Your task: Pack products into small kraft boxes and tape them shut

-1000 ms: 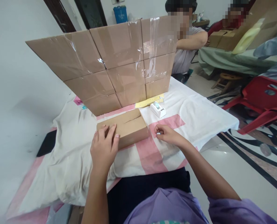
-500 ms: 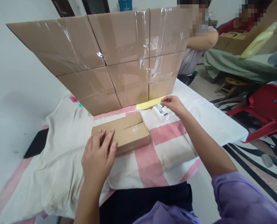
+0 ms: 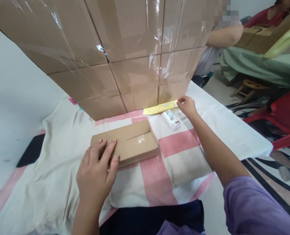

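Note:
A flat brown cardboard box lies on the cloth-covered table, with a patch of clear tape on its lid. My left hand rests flat on the box's near left corner, fingers stretched out. My right hand reaches far forward and pinches the right end of a yellow strip that lies at the foot of the cardboard wall. A small white tape dispenser sits just left of and below that hand.
A tall wall of taped cardboard boxes stands across the back of the table. Another person's arm shows behind it at the right. A red plastic chair stands on the floor to the right.
My right hand went from the table beside the box up past the tape dispenser to the yellow strip. The view moved closer to the cardboard wall. My left hand stayed on the box.

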`<state>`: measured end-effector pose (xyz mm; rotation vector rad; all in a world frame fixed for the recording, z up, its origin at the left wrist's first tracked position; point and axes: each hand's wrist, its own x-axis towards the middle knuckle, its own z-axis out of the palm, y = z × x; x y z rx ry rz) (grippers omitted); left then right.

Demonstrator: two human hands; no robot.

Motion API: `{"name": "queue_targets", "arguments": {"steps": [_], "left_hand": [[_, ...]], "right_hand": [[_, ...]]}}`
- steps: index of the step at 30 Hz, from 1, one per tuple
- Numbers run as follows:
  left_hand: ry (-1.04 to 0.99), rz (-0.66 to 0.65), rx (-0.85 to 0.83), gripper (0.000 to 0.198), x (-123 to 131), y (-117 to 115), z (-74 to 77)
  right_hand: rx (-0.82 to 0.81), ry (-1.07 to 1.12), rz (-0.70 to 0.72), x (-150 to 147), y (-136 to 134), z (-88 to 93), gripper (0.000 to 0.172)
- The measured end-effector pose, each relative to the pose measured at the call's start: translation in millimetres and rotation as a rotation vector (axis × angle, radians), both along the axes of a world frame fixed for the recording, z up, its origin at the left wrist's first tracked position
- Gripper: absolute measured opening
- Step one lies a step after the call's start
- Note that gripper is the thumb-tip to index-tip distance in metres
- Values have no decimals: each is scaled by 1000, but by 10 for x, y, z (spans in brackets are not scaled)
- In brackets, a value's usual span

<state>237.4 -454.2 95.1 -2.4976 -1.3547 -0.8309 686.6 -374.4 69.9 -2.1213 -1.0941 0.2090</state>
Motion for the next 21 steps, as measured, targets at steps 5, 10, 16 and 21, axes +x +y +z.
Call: {"name": "queue_targets", "arguments": {"steps": [5,10,16,21], "left_hand": [[-4,14,21,44,21,-13,-9],[-5,27,56,43,31,-37,-12],[12,7,109,42,9,-105,-16],[1,35,105,42,19,-127,-36]], "right_hand": [[53,134,115,-271,-628,-134,22],[14,230,144,-458,-746,-229,40],[-73,279,78,-508,-643,-161,32],[-105,300,91,-512,-625,-209,30]]}}
